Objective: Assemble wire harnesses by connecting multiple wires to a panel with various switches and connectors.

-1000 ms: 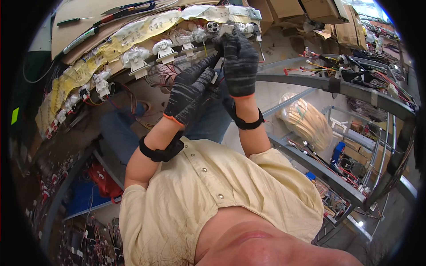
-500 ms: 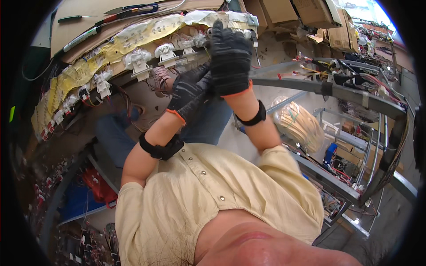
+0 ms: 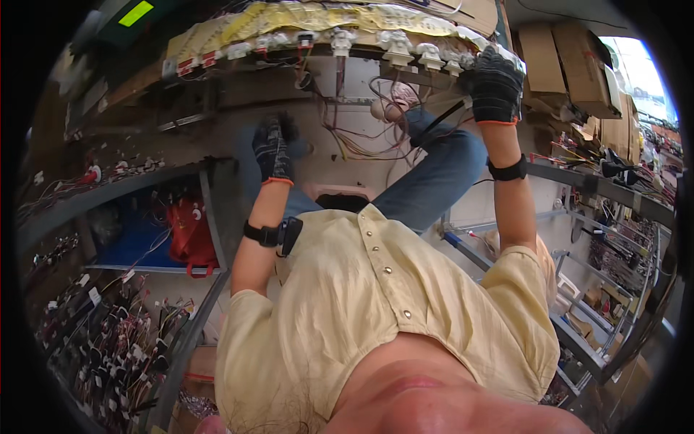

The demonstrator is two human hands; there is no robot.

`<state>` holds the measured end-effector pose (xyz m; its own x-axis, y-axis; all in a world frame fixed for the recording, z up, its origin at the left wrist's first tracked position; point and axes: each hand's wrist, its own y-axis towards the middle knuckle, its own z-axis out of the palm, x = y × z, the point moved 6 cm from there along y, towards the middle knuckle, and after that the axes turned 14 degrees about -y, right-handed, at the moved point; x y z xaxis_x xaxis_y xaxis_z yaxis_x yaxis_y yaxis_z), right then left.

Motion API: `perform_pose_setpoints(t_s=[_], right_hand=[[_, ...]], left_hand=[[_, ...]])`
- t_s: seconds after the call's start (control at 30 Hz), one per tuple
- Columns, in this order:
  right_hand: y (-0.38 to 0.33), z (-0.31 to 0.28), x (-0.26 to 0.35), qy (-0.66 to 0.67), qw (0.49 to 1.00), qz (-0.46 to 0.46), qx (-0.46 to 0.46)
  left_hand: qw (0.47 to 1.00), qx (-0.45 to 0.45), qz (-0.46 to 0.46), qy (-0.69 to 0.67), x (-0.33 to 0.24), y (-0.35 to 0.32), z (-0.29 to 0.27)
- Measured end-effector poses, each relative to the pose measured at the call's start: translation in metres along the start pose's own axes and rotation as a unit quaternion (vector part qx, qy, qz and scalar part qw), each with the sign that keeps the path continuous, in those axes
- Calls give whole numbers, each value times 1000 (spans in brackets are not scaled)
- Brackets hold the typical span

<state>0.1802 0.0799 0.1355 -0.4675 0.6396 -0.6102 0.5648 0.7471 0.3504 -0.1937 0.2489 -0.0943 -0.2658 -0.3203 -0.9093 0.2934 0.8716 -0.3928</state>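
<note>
A crowded wiring workshop fills the view: grey metal shelving [image 3: 144,184] runs along the left with bundles of cables and connectors heaped below it, and stacked cardboard boxes [image 3: 571,69] sit at the upper right. Across the top runs the bench [image 3: 238,79], carrying a long harness board wrapped in yellow sheeting [image 3: 303,16], with a row of white connectors [image 3: 394,45] set along its near edge and thin red and dark wires [image 3: 361,126] hanging loose beneath.

The right hand [image 3: 496,85], in a dark work glove with an orange cuff, is raised to the right end of that connector row and is closed around something at the board's edge; what it grips is covered by the glove and cannot be made out. A dark cable [image 3: 434,126] slants down and to the left from just under it. The left hand [image 3: 273,148], gloved the same way, hangs lower and well apart from the board, fingers loosely curled; whether it holds anything cannot be told. The connector row runs left to right, so the right hand is the nearer one, already at it, while the left sits below the row's middle. Both wrists wear black bands. A person's blue trouser legs [image 3: 448,163] show beyond the yellow shirt [image 3: 376,304].
</note>
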Motion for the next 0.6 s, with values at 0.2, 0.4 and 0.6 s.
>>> perform_pose_setpoints(t_s=[0.2, 0.4, 0.6], right_hand=[[-2, -8, 3, -17, 1000, -2, -20], [3, 2, 11, -60, 998, 3, 15], [0, -6, 13, -73, 997, 14, -31]], left_hand=[[984, 5, -34, -173, -68, 102, 2], [928, 114, -1, -354, -120, 156, 29], [919, 54, 97, -377, -49, 136, -9]])
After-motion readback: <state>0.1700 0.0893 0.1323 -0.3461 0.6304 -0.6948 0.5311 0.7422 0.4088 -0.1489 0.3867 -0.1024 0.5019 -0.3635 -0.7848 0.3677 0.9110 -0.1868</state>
